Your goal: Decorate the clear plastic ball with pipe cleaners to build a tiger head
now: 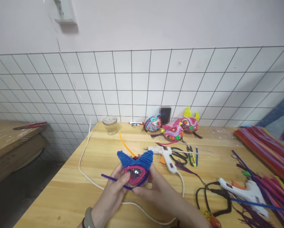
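Between my two hands, above the near part of the table, is a clear plastic ball (136, 172) with blue pipe-cleaner ears (145, 158) on top and a pink pipe-cleaner outline on its front. A purple pipe cleaner (127, 186) curves round its lower side, its loose end sticking out to the left. My left hand (117, 183) grips the ball from the left, thumb on the front by the pink outline. My right hand (153, 186) wraps its right side, thumb low against the purple strip. Fingers behind the ball are hidden.
A white glue gun (167, 156) lies behind my right hand, near black scissors (180, 155) and a green cutter (191, 155). Another glue gun (246, 193) and pipe-cleaner bundles (265, 148) are at right. Finished wrapped figures (174, 131) and a glass (110, 126) stand at the back.
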`<state>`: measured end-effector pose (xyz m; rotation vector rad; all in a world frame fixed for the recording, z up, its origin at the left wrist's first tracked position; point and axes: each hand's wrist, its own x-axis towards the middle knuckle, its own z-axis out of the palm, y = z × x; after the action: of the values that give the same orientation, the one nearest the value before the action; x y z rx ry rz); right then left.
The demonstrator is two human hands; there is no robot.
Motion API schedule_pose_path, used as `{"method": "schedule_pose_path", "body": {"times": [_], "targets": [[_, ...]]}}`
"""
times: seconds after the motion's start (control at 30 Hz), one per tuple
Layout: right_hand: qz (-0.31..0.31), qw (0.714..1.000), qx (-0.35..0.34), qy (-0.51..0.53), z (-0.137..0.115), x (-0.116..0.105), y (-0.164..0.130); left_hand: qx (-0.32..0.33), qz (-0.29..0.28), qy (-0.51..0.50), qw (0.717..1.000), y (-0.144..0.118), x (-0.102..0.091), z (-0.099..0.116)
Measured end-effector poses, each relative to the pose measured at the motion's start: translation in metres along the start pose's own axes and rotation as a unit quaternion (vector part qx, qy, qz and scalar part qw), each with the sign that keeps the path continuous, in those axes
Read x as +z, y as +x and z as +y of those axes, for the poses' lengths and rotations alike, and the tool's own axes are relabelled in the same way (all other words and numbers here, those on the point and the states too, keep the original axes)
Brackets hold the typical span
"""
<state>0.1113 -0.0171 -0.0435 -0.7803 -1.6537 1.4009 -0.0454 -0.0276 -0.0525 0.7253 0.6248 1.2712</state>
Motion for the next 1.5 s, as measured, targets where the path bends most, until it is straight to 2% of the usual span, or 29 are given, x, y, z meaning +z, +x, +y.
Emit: {"method": "schedule_pose_path", "body": {"times": [0.33, 0.5, 0.57, 0.63, 0.73, 0.83, 0.93, 1.03, 1.13, 1.27, 1.4, 1.5], "targets": [[0.012, 1.000, -0.013, 0.010, 0.007, 0.000, 0.001, -0.025, 0.045, 0.022, 0.998, 0.000, -0.004, -0.005], [0.028, 0.999, -0.001, -0.017, 0.010, 0.001, 0.000, -0.032, 0.015, 0.021, 0.999, -0.001, -0.003, -0.006], [0.031, 0.999, -0.004, -0.035, 0.005, 0.000, -0.002, -0.029, 0.010, 0.034, 0.999, -0.002, -0.003, -0.006], [0.007, 0.999, 0.000, -0.052, -0.005, -0.003, -0.006, -0.024, 0.011, 0.041, 0.999, -0.002, -0.004, -0.006], [-0.034, 0.991, 0.063, -0.117, -0.023, -0.017, -0.014, -0.016, 0.019, 0.053, 0.998, -0.001, -0.006, -0.005], [0.008, 0.950, 0.165, -0.265, -0.033, -0.050, -0.021, 0.011, 0.049, 0.070, 0.996, 0.002, -0.009, -0.005], [0.053, 0.914, 0.205, -0.346, -0.032, -0.104, -0.026, 0.040, 0.090, 0.088, 0.991, 0.007, -0.011, -0.008], [0.110, 0.855, 0.285, -0.420, -0.022, -0.160, -0.030, 0.079, 0.122, 0.111, 0.983, 0.010, -0.010, -0.012], [0.152, 0.794, 0.362, -0.465, -0.007, -0.198, -0.032, 0.102, 0.132, 0.125, 0.978, 0.011, -0.007, -0.014], [0.156, 0.749, 0.421, -0.487, 0.015, -0.211, -0.025, 0.108, 0.119, 0.146, 0.976, 0.008, -0.005, -0.011], [0.146, 0.728, 0.466, -0.480, 0.028, -0.211, -0.011, 0.107, 0.113, 0.152, 0.976, 0.007, -0.005, -0.008], [0.135, 0.723, 0.499, -0.458, 0.029, -0.215, -0.005, 0.106, 0.126, 0.145, 0.976, 0.008, -0.004, -0.009]]}}
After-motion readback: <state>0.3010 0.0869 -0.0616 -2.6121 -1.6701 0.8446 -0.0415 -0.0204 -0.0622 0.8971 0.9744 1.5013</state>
